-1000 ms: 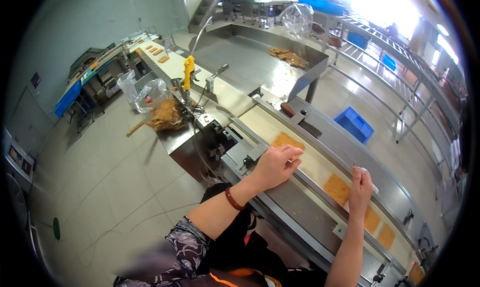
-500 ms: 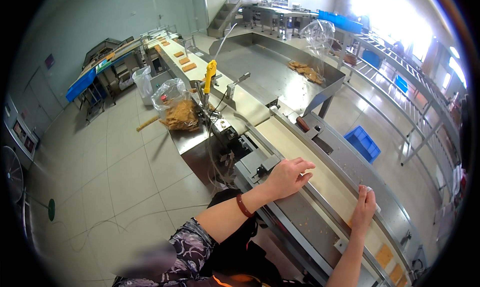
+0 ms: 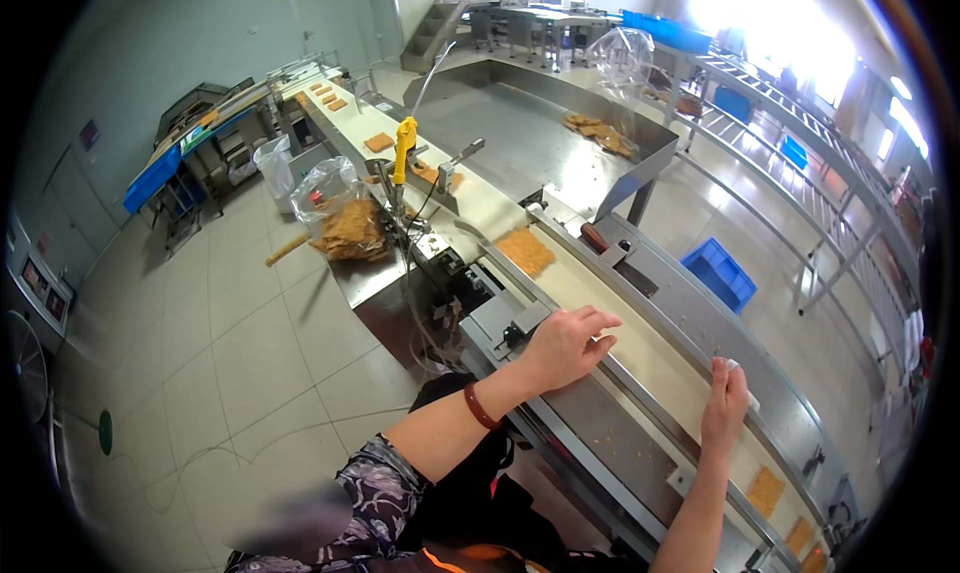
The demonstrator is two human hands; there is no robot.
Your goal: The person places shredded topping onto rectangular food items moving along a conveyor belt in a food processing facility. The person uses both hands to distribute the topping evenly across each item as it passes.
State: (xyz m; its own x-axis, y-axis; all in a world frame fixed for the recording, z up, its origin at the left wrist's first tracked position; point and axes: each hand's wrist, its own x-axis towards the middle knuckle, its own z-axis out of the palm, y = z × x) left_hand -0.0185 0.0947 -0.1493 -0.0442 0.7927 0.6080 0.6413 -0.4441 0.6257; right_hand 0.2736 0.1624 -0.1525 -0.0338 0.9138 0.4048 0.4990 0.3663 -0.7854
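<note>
My left hand (image 3: 572, 350) hovers by the near rail of the conveyor belt (image 3: 640, 356), thumb and fingers apart with nothing between them. Over the far rail, my right hand (image 3: 724, 408) has its fingers closed around a small white piece (image 3: 752, 401), mostly hidden, whose kind I cannot make out. A flat golden-brown cracker slab (image 3: 525, 252) lies on the belt beyond my left hand. Past my right hand, at the lower right, another cracker slab (image 3: 766, 491) rests on the same belt, with more behind it.
A farther belt carries several slabs (image 3: 379, 142). Beside it stand a yellow-handled fixture (image 3: 404, 151) and a clear bag of broken pieces (image 3: 350, 228). A wide steel tray (image 3: 500, 113) holds more pieces. A blue crate (image 3: 718, 275) sits on the floor near roller racks (image 3: 800, 153).
One cracker slab has come onto the near belt past the fixture, and slabs on the farther belt have shifted toward me. Both hands keep nearly the same place and pose.
</note>
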